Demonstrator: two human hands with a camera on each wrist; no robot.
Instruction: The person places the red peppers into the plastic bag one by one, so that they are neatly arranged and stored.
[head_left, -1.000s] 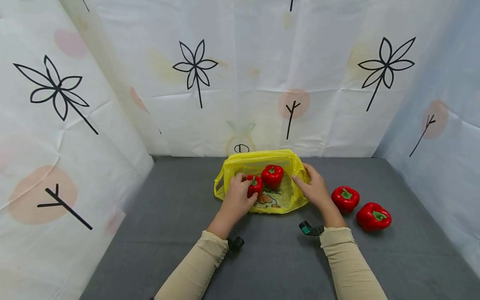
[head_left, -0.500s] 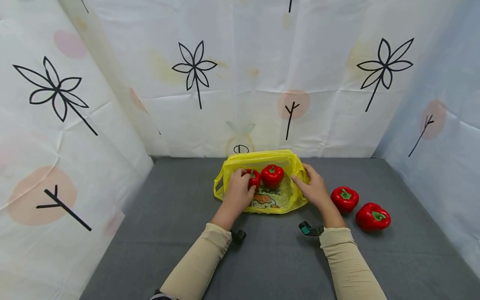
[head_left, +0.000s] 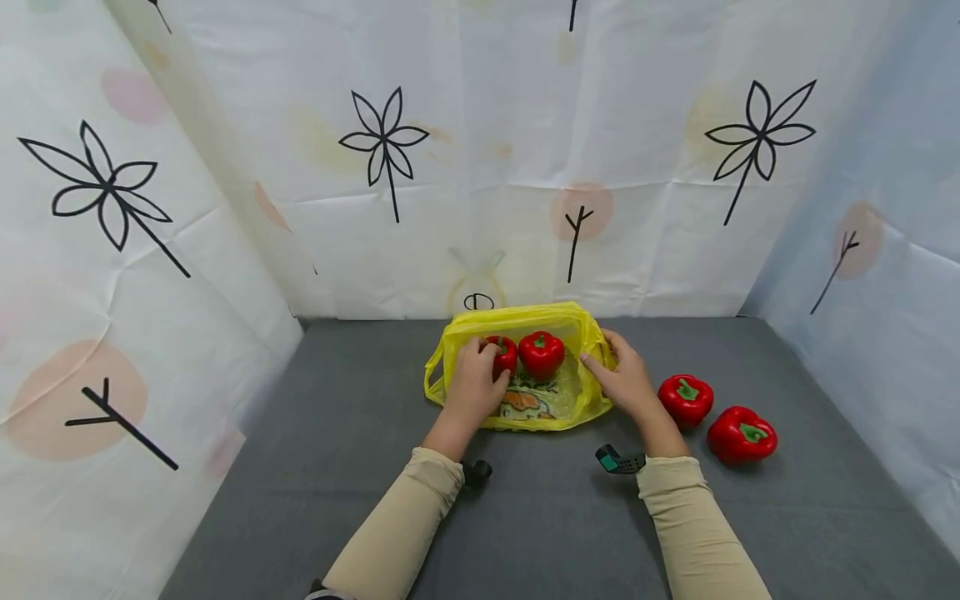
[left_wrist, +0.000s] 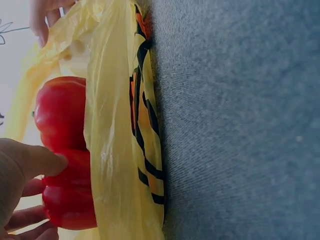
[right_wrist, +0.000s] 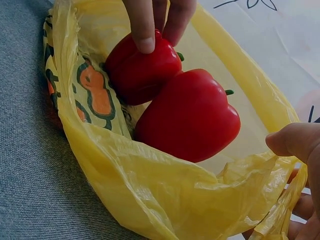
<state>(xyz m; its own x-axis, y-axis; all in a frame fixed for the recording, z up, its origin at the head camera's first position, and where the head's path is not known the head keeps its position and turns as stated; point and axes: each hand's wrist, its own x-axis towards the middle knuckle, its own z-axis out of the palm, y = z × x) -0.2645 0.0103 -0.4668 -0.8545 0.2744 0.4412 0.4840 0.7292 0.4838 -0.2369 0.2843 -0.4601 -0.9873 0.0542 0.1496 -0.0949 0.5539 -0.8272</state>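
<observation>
A yellow plastic bag (head_left: 525, 423) lies with its mouth open toward me, an orange and black print showing inside. Within it, my left hand (head_left: 474, 379) holds a red bell pepper (head_left: 505, 357), thumb on the near side and fingers round the far side. Touching that one on the right is a second red bell pepper (head_left: 542, 356), also inside the bag. My right hand (head_left: 626, 372) grips the bag's right edge, the thumb inside the rim; the right wrist view shows its fingers behind the bunched plastic (right_wrist: 280, 200).
Two more red bell peppers (head_left: 686, 400) (head_left: 742, 435) sit on the grey tabletop (head_left: 555, 517), right of my right forearm. White patterned cloth (head_left: 510, 167) stands behind and at both sides.
My left hand has shifted the pepper slightly away from me and to the left inside the bag. The right hand keeps its hold on the bag's edge.
</observation>
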